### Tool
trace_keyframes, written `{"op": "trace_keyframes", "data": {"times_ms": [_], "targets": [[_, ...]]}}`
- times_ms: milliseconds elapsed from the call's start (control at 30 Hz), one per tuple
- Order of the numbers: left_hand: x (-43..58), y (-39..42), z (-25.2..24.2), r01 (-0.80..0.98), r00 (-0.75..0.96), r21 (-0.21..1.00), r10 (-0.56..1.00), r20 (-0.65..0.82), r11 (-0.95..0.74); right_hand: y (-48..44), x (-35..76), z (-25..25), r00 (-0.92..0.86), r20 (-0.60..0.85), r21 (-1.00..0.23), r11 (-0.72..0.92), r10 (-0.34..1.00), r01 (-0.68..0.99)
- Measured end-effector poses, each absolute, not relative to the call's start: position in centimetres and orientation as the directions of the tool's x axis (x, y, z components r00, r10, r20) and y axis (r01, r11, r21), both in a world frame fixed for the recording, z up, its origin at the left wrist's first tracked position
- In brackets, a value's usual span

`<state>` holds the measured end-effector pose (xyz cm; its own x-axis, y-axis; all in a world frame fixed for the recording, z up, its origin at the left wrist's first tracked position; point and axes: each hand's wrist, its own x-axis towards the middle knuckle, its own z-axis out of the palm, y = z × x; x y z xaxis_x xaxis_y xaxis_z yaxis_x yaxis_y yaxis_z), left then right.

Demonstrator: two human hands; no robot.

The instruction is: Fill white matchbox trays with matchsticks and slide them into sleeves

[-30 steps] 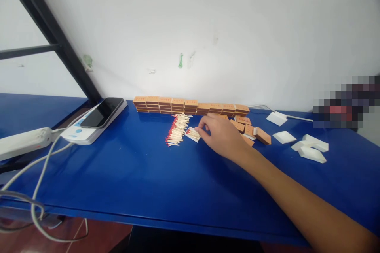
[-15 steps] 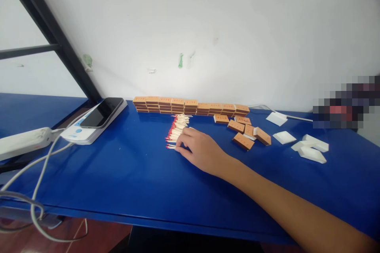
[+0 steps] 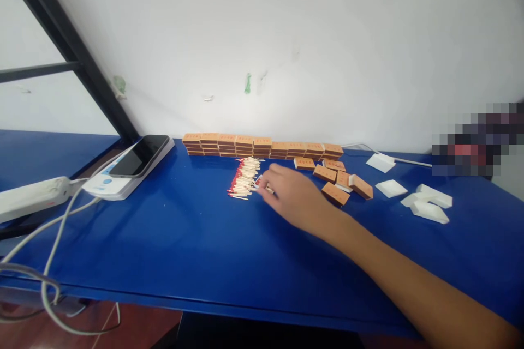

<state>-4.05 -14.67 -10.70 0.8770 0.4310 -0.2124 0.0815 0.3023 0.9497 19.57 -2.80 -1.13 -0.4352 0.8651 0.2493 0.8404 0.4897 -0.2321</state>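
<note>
My right hand (image 3: 297, 196) has its thumb and fingers pinched, with the pale ends of matches (image 3: 270, 190) showing between them. By the fingertips a small white matchbox tray (image 3: 258, 180) with red match heads in it shows only in part; my hand hides the remainder. Just left of it lies a pile of loose matches (image 3: 244, 177), their red heads pointing left. Several closed matchboxes (image 3: 325, 173) lie scattered right of my hand, one with its white tray partly slid out. My left hand is out of view.
Stacked matchboxes (image 3: 262, 147) form a row along the wall. Several white trays (image 3: 391, 188) lie at the right of the blue table (image 3: 184, 251). At the left are a phone (image 3: 139, 156) on a white box, a power strip (image 3: 36, 196) and loose cables (image 3: 61, 223).
My right hand has moved right and slightly away from me, from the near end of the match pile to the white tray. Matches pinched at the near end have left that spot.
</note>
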Motion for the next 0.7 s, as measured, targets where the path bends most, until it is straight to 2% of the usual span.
{"op": "trace_keyframes", "data": {"times_ms": [133, 367, 467, 600, 700], "targets": [[-7.3, -14.2, -10.3, 0.092, 0.862, 0.941, 0.447, -0.238, 0.325, -2.2, 21.2, -0.3, -0.278, 0.192, -0.148, 0.308, 0.941, 0.94], [-7.7, -14.4, -12.2, 0.099, 0.857, 0.935, 0.448, -0.254, 0.339, -1.3, 21.1, -1.8, -0.28, 0.198, -0.104, 0.304, 0.94, 0.947], [-8.1, -14.5, -12.5, 0.086, 0.849, 0.936, 0.467, -0.248, 0.342, -1.2, 21.0, -2.0, -0.313, 0.256, -0.18, 0.363, 0.915, 0.914], [-8.3, -14.5, -12.9, 0.067, 0.836, 0.936, 0.493, -0.241, 0.345, -2.0, 19.9, -2.1, -0.451, 0.364, -0.307, 0.562, 0.815, 0.768], [-8.6, -14.6, -13.2, 0.054, 0.827, 0.937, 0.511, -0.236, 0.345, -2.7, 18.8, -2.5, -0.541, 0.364, -0.322, 0.648, 0.758, 0.69]]}}
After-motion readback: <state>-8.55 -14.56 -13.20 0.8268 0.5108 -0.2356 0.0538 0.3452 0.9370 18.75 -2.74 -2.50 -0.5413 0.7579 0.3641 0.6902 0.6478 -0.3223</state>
